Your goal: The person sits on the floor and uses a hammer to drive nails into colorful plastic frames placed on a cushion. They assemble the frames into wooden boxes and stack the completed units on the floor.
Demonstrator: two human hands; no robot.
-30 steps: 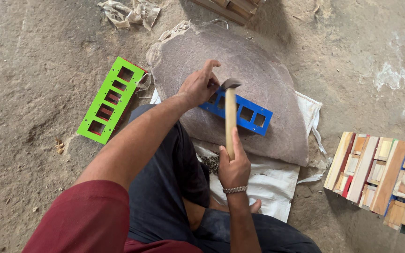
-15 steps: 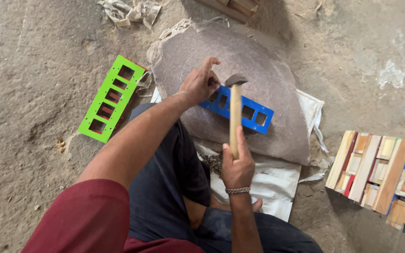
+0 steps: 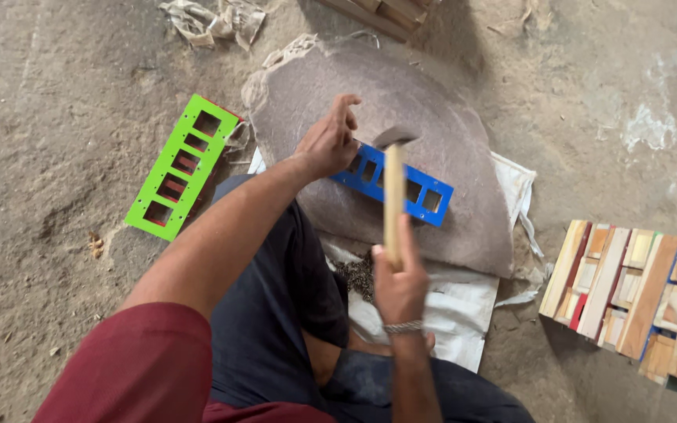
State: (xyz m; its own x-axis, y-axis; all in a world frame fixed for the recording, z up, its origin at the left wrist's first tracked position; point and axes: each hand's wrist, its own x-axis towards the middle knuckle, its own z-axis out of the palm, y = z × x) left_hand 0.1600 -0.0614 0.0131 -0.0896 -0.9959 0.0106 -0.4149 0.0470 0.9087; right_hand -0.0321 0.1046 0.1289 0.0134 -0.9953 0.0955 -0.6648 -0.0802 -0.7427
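On the grey stone slab point(image 3: 432, 102), the left hand point(image 3: 327, 145) pinches at the blue frame's point(image 3: 421, 192) end; the right hand point(image 3: 400, 286) grips a hammer point(image 3: 393, 188) above that frame.

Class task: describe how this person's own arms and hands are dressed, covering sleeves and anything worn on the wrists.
The left hand is bare, and its arm is bare up to a short dark red sleeve. The right hand is also bare, with a silver-coloured metal bracelet around the wrist. No gloves are worn.

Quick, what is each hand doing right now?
Left hand: fingers pinched down on the near end of the blue strip; what they pinch cannot be told.
Right hand: closed around the wooden handle of the hammer.
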